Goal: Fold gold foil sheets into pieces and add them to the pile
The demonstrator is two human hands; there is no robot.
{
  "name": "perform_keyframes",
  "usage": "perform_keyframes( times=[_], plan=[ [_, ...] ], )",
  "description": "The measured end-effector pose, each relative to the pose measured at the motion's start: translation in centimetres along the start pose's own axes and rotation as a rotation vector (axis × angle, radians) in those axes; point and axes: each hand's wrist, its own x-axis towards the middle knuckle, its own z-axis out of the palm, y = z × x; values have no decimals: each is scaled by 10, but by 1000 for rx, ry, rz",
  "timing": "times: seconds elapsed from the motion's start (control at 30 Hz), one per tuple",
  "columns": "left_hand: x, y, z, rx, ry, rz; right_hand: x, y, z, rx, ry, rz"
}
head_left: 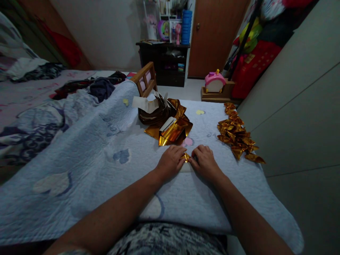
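Note:
A small sheet of gold foil paper (186, 157), partly folded, lies on the pale blue quilted cover in front of me. A whitish strip shows along its near side. My left hand (170, 159) presses down on its left end, fingers closed together. At the opposite end, my right hand (205, 161) pinches the paper with thumb and fingers; the fingertips partly hide it. Just beyond the hands is a loose heap of gold foil sheets (176, 131), beside a curled stack of brown-backed paper (151, 115). To the right lie several folded gold foil pieces (236, 136) in a long pile.
The quilted cover (111, 184) drapes down on the left, toward a bed with rumpled clothes (101, 88). A wooden chair back (145, 79) stands behind the paper stack. White cabinet doors (300, 117) rise close on the right. Farther off are a dark shelf unit (163, 63) and a pink toy (214, 82).

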Motion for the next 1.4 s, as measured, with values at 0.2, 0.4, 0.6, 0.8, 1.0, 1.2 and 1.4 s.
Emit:
perform_keyframes(
  times=[0.2, 0.4, 0.6, 0.8, 1.0, 1.2, 1.4],
  plan=[
    [2, -4, 1, -86, -78, -21, 0, -6, 0, -3, -28, 17],
    [3, -3, -3, -272, -112, -55, 0, -8, 1, 102, -7, 13],
    [5, 4, -10, -504, -56, -177, 3, -4, -5, 329, -22, -68],
    [9, 4, -12, -598, -24, -238, 3, -6, -4, 456, -25, -46],
    [10, 5, -14, -664, -11, -266, 5, -12, -5, 496, -60, -29],
    [10, 6, -17, -695, -25, -265, 6, -11, -8, 517, -96, -36],
    [10, 9, -19, -728, -7, -315, 6, -11, -12, 600, -88, -5]
  ],
)
